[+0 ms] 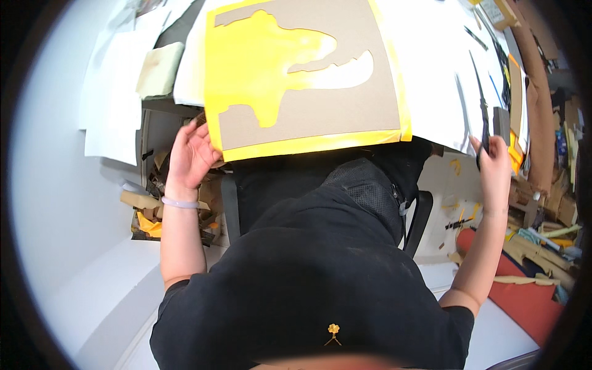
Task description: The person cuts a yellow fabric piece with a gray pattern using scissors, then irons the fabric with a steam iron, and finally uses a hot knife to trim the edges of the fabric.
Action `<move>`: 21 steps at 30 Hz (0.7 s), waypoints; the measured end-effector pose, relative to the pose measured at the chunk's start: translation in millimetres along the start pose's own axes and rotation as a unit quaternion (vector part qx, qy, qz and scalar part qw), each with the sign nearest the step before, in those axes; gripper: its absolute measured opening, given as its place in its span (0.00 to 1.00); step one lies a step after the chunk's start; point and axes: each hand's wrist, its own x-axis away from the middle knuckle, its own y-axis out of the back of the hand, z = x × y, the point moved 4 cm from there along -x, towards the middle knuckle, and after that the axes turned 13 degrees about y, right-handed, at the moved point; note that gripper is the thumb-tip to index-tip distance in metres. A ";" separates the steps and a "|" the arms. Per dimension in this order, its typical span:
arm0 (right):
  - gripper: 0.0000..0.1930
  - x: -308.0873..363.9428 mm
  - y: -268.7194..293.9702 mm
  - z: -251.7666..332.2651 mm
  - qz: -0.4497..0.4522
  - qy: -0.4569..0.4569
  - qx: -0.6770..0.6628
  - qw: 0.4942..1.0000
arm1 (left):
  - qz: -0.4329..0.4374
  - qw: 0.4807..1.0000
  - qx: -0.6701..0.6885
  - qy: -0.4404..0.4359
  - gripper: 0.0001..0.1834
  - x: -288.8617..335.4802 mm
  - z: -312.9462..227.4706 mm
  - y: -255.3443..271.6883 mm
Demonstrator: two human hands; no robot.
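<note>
A grey-brown board (345, 114) with yellow edges lies in front of me and overhangs the table's near edge. It bears a large yellow shape (246, 58) with a jagged, jaw-like outline, which pales to white at the right. My left hand (196, 151), with a pale bracelet on its wrist, is at the board's lower left corner. Its fingers are apart and its fingertips meet the edge, partly hidden there. Far to the right, my right hand (495, 161) grips black-handled scissors (483, 117) with the blades pointing away from me.
White sheets cover the table (438, 80). A pale, sponge-like block (160, 69) rests at its left. Tools and a dark grey block (501, 125) crowd the right edge. Scraps (148, 213) fill the space below left; more offcuts (536, 253) lie at the right, beside a red surface (512, 302).
</note>
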 end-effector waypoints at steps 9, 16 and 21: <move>0.33 -87.8 -29.8 15.8 0.072 -0.007 0.213 0.974 | -0.092 0.960 -0.263 0.030 0.31 -20.2 -13.3 -78.0; 0.29 -112.5 -21.7 -4.5 0.067 0.018 0.152 0.986 | -0.162 0.946 -0.280 0.018 0.23 6.6 -15.3 -102.0; 0.26 -124.1 -27.7 -14.2 0.100 0.019 0.091 0.991 | -0.128 0.965 -0.227 0.020 0.25 5.1 -1.5 -138.1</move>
